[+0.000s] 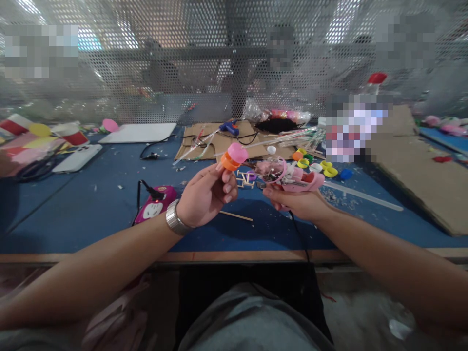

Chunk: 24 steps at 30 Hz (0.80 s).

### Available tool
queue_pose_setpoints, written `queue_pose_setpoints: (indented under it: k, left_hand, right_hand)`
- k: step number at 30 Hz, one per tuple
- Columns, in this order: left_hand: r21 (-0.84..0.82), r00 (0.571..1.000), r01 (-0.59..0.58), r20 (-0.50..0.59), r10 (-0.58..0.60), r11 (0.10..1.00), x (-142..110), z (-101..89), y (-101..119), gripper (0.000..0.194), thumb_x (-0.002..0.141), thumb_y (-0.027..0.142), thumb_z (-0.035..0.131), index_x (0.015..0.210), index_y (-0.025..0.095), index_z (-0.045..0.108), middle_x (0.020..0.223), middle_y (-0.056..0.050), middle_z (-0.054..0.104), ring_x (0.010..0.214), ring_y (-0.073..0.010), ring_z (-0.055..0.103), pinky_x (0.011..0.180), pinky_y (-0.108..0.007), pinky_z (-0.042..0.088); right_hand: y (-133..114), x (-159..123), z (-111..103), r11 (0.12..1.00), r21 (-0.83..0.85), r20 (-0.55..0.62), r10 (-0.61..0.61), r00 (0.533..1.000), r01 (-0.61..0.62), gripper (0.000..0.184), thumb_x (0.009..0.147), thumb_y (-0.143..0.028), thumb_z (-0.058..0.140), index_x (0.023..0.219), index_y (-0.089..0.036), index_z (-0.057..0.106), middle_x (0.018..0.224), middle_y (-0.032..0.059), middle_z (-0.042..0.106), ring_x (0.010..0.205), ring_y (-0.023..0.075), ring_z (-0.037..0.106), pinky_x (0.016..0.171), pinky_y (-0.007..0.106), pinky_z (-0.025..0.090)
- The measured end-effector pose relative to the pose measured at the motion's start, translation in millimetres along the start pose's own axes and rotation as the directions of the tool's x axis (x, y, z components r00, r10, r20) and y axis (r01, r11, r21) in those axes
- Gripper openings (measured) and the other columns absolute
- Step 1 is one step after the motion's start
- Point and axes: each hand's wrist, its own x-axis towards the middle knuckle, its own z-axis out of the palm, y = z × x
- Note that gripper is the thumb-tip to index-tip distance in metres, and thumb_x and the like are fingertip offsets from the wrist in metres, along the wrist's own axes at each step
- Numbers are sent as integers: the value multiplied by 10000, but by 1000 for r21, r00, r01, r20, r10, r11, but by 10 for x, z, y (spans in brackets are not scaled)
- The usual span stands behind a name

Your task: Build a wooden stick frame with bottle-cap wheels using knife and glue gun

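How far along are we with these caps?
Looks done: a pink piece sits against an orange cap in the left hand. In hand: the right hand holds a glue gun, nozzle close by. Remaining, perhaps: the loose caps on the table. Glue: can't tell.

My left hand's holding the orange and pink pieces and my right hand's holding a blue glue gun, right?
Not quite: the head view shows that the glue gun in your right hand is pink, not blue. Your left hand does hold the orange and pink pieces.
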Motion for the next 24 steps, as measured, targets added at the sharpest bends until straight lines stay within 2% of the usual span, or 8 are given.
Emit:
queue_pose_setpoints:
  k: [4,15,24]
  left_hand:
    - [-1,1000,13,8,-13,1000,-4,-3,-1,429,1106,233,578,683,166,602,613,-5,501,496,-116,488,516,-216,467]
    - [-25,999,31,26,-30,999,-3,0,8,476,1132,192,468,673,165,593,608,-5,490,472,-119,475,507,-233,458]
    - [-33,998,61,18,-60,998,-14,26,27,483,1134,228,526,657,171,578,580,10,483,441,-106,464,494,-224,450]
  right_hand:
    - [1,1,-2,1000,2,-6,7,1000,-7,578,828,-754,864,695,-250,616,578,-27,601,529,148,538,488,297,397]
    - [5,0,16,1000,22,-4,7,1000,-6,551,839,-719,862,713,-243,615,604,-34,601,534,137,537,502,290,410]
    - [-53,-6,13,1000,11,2,6,1000,-6,569,823,-722,871,661,-248,601,583,-25,589,527,141,528,491,295,401]
